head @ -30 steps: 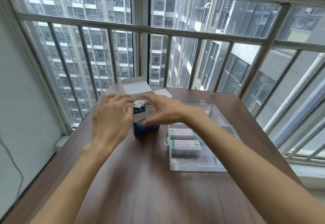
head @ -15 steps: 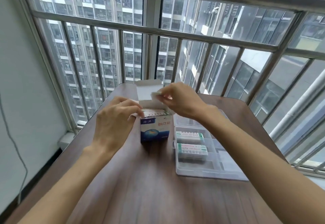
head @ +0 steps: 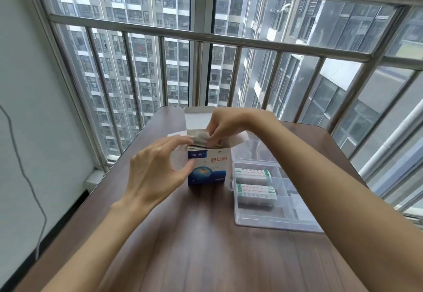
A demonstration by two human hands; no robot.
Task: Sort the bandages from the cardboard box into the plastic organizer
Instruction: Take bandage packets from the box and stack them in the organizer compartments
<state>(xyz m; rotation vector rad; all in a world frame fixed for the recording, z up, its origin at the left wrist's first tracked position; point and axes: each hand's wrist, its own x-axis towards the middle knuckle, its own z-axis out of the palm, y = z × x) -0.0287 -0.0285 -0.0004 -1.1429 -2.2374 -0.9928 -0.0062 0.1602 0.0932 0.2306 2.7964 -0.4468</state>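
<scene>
A small blue and white cardboard box (head: 211, 169) stands upright on the brown table, its top flaps open. Grey bandage packets (head: 199, 137) stick out of its top. My left hand (head: 158, 172) holds the box by its left side, thumb on the front and fingers at the top edge. My right hand (head: 225, 123) reaches down into the open top and pinches the bandage packets. To the right lies the clear plastic organizer (head: 274, 219), lid open, with two stacks of green-striped bandages (head: 255, 192) in its left compartments.
The wooden table (head: 206, 246) stands against a metal window railing (head: 206, 37) at the far side. A white wall with a hanging grey cable (head: 27, 177) is on the left. The organizer's open lid (head: 258, 149) lies behind it.
My right hand has come down from above the box into its open top and taken hold of the bandages. My left hand has stayed on the box. The view has tilted slightly.
</scene>
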